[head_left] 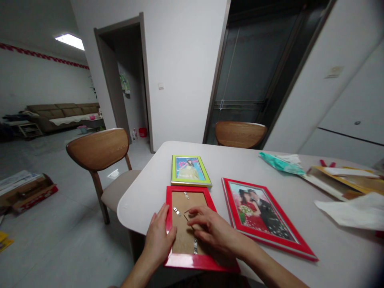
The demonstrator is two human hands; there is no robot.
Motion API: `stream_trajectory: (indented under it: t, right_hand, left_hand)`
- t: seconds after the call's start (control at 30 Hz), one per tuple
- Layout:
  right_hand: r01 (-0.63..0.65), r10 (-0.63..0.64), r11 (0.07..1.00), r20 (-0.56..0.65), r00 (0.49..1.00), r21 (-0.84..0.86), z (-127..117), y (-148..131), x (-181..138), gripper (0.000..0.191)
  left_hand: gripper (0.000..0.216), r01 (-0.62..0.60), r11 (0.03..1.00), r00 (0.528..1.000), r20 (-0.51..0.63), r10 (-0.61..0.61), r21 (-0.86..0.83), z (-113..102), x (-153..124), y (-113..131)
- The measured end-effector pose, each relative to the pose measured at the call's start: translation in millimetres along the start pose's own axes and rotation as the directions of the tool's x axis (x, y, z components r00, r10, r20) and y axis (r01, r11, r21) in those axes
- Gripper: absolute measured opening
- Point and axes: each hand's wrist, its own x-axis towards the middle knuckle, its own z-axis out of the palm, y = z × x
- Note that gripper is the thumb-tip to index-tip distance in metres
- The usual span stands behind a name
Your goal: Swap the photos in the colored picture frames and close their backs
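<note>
A red picture frame (192, 262) lies face down near the table's front edge, its brown backing board (180, 240) and several metal clips showing. My left hand (159, 236) grips its left side, the thumb over the inner rim and the fingers along the outside. Over the middle of the board, my right hand (210, 228) has bent fingers closed at a thin bent wire (186, 218), partly hidden by the fingertips. Touching the far end is a lime-green framed picture (190, 170), face up. A second red frame (264, 214), holding a couple's picture, lies face up to the right.
A teal plastic wrapper (280, 163), a yellow padded envelope (354, 182) and white paper (354, 210) lie on the table's right side. Wooden chairs stand at the left (100, 150) and far side (240, 134). A cardboard box (27, 196) is on the floor at left.
</note>
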Motion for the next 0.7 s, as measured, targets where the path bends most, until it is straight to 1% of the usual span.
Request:
stream_trajectory:
  t: [0.07, 0.1, 0.27, 0.33, 0.4, 0.47, 0.53, 0.6, 0.7]
  right_hand:
    - [-0.001, 0.001, 1.000, 0.078, 0.997, 0.003, -3, -2, -11, 0.026]
    - [0.002, -0.001, 1.000, 0.095, 0.995, -0.004, -2, -3, -14, 0.027]
    - [0.025, -0.024, 0.998, 0.017, 1.000, -0.049, 10, -8, -11, 0.012]
    - [0.020, -0.019, 0.999, 0.014, 1.000, -0.035, 11, -7, -7, 0.012]
    - [-0.002, 0.002, 1.000, 0.001, 1.000, -0.010, 9, -3, 0, 0.018]
    - [-0.086, 0.082, 0.995, -0.077, 0.994, -0.047, 7, 5, 12, 0.025]
    - [-0.220, 0.190, 0.963, -0.187, 0.964, -0.155, 7, 16, 26, 0.027]
    - [-0.322, 0.257, 0.915, -0.263, 0.930, -0.244, 10, 28, 40, 0.026]
    - [-0.357, 0.274, 0.893, -0.297, 0.915, -0.275, 18, 41, 53, 0.026]
  left_hand:
    - [0.052, -0.009, 1.000, 1.000, -0.006, 0.009, 0.001, 0, 0, 0]
    - [0.051, -0.017, 1.000, 1.000, -0.008, 0.017, 0.002, 1, 0, 0]
    - [0.050, -0.015, 1.000, 1.000, -0.012, 0.015, -0.001, -1, 1, 1]
    - [0.050, -0.013, 1.000, 1.000, -0.003, 0.013, 0.008, -1, 0, 2]
    - [0.051, -0.016, 0.999, 1.000, 0.015, 0.015, 0.032, 0, -1, 3]
    - [0.052, -0.022, 0.998, 0.999, 0.034, 0.021, 0.054, 2, -2, 5]
    - [0.053, -0.029, 0.998, 0.999, 0.046, 0.026, 0.062, 5, -3, 7]
    - [0.052, -0.028, 0.998, 0.998, 0.050, 0.025, 0.059, 8, -4, 10]
    - [0.051, -0.024, 0.999, 0.999, 0.047, 0.022, 0.046, 9, -4, 11]
